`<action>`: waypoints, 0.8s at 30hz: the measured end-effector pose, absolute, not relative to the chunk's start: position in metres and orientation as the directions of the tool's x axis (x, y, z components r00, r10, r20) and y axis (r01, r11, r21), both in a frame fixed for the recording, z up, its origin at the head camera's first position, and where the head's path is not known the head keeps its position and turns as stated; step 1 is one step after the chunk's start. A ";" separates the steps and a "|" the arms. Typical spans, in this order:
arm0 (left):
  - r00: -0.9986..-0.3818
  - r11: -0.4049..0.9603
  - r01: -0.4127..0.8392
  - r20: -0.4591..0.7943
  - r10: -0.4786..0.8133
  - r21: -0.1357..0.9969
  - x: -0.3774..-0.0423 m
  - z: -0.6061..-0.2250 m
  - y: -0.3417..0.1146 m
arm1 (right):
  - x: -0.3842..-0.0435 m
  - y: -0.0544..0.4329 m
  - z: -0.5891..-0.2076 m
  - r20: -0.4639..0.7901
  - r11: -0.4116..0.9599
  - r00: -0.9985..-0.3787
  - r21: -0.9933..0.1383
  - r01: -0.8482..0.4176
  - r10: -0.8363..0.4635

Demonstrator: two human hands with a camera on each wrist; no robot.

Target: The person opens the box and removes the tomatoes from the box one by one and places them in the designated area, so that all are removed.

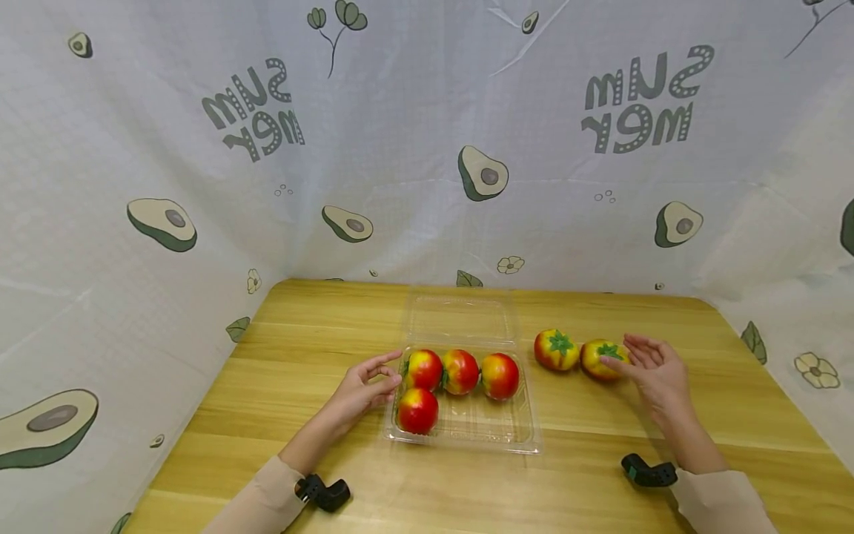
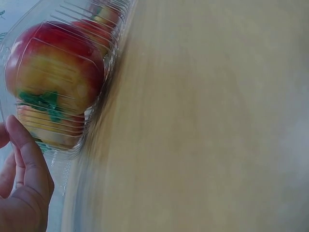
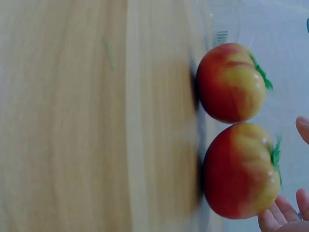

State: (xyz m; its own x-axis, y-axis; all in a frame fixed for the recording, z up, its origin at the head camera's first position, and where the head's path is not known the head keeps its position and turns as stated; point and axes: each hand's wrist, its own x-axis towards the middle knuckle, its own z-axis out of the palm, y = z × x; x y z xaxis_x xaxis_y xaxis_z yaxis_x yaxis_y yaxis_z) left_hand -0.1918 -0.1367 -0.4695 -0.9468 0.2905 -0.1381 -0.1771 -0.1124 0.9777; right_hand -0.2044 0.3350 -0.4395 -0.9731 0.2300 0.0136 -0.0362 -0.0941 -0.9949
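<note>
A clear plastic clamshell box (image 1: 467,430) lies with its lid (image 1: 460,317) folded back, away from me. Inside are several red-and-yellow fruits with green leafy tops, like tomatoes or persimmons; one fruit (image 1: 417,411) sits at the near left. My left hand (image 1: 360,389) is at the box's left side, fingers loosely bent and gripping nothing; its fingertips (image 2: 17,128) are close to the clear wall. My right hand (image 1: 657,374) hovers by the rightmost loose fruit (image 3: 241,171), thumb and fingers spread around it. Whether its fingertips touch the fruit is unclear.
A second loose fruit (image 1: 556,350) stands between the box and the rightmost one, against the latter. The wooden table (image 1: 320,326) ends at a pale cloth backdrop (image 1: 414,133) printed with avocados. Black wrist devices (image 1: 647,472) are on both forearms.
</note>
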 end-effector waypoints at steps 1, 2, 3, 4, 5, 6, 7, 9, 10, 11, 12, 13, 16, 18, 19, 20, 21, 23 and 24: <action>-0.947 -0.113 -0.177 -0.138 0.290 0.978 -0.192 -0.470 -0.137 | -0.204 0.334 -0.438 0.016 -0.089 -0.971 -0.995 -0.038 0.238; -0.947 -0.113 -0.178 -0.139 0.289 0.978 -0.192 -0.470 -0.137 | -0.203 0.333 -0.437 0.022 -0.068 -0.971 -0.997 -0.039 0.236; -0.947 -0.112 -0.177 -0.139 0.289 0.978 -0.192 -0.470 -0.137 | -0.203 0.332 -0.435 0.028 -0.058 -0.972 -0.997 -0.043 0.232; -0.948 -0.112 -0.176 -0.138 0.288 0.978 -0.192 -0.470 -0.137 | -0.202 0.331 -0.433 0.034 -0.051 -0.973 -0.998 -0.047 0.228; -0.948 -0.112 -0.176 -0.138 0.287 0.978 -0.192 -0.470 -0.137 | -0.202 0.329 -0.432 0.039 -0.062 -0.974 -0.997 -0.054 0.221; -0.948 -0.111 -0.175 -0.137 0.287 0.978 -0.192 -0.470 -0.137 | -0.201 0.328 -0.430 0.047 -0.061 -0.976 -0.996 -0.062 0.214; -0.948 -0.111 -0.175 -0.137 0.287 0.978 -0.192 -0.470 -0.137 | -0.200 0.326 -0.428 0.056 -0.061 -0.977 -0.996 -0.070 0.208; -0.948 -0.111 -0.173 -0.134 0.288 0.979 -0.192 -0.470 -0.137 | -0.199 0.323 -0.424 0.071 -0.063 -0.980 -0.995 -0.084 0.186; -0.948 -0.112 -0.172 -0.134 0.289 0.979 -0.192 -0.470 -0.137 | -0.198 0.322 -0.423 0.078 -0.064 -0.980 -0.994 -0.091 0.181; -0.947 -0.114 -0.173 -0.134 0.291 0.978 -0.192 -0.470 -0.137 | -0.197 0.320 -0.421 0.084 -0.067 -0.981 -0.993 -0.097 0.176; -0.947 -0.115 -0.173 -0.133 0.293 0.978 -0.192 -0.470 -0.137 | -0.196 0.319 -0.420 0.093 -0.056 -0.981 -0.993 -0.104 0.171; -0.946 -0.117 -0.174 -0.133 0.294 0.978 -0.192 -0.470 -0.137 | -0.195 0.317 -0.419 0.102 -0.050 -0.981 -0.993 -0.111 0.165; -0.945 -0.124 -0.176 -0.133 0.299 0.976 -0.192 -0.470 -0.137 | -0.193 0.313 -0.417 0.122 -0.028 -0.983 -0.992 -0.127 0.138; -0.944 -0.125 -0.177 -0.133 0.301 0.976 -0.192 -0.470 -0.137 | -0.192 0.310 -0.416 0.129 0.000 -0.985 -0.992 -0.129 0.118; -0.944 -0.126 -0.177 -0.132 0.302 0.976 -0.192 -0.471 -0.137 | -0.192 0.308 -0.415 0.129 0.007 -0.986 -0.992 -0.129 0.108; -0.944 -0.126 -0.176 -0.132 0.302 0.976 -0.193 -0.471 -0.137 | -0.191 0.305 -0.415 0.131 0.017 -0.986 -0.991 -0.130 0.099; -0.944 -0.125 -0.176 -0.132 0.302 0.976 -0.193 -0.471 -0.137 | -0.191 0.303 -0.414 0.136 0.020 -0.987 -0.991 -0.134 0.091; -0.944 -0.123 -0.175 -0.132 0.302 0.977 -0.192 -0.472 -0.137 | -0.189 0.297 -0.413 0.139 0.040 -0.987 -0.990 -0.136 0.078; -0.944 -0.122 -0.175 -0.132 0.302 0.977 -0.192 -0.472 -0.137 | -0.188 0.294 -0.412 0.144 0.042 -0.987 -0.989 -0.142 0.070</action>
State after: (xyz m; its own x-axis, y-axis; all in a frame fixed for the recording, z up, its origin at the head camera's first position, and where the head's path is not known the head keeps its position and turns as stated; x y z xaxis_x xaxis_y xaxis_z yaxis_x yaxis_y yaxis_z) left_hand -0.1924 -0.1372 -0.4717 -0.9443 0.3018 -0.1316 -0.1750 -0.1215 0.9770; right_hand -0.1878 0.2941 -0.4125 -0.9870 0.0702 0.1443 -0.1416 0.0424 -0.9890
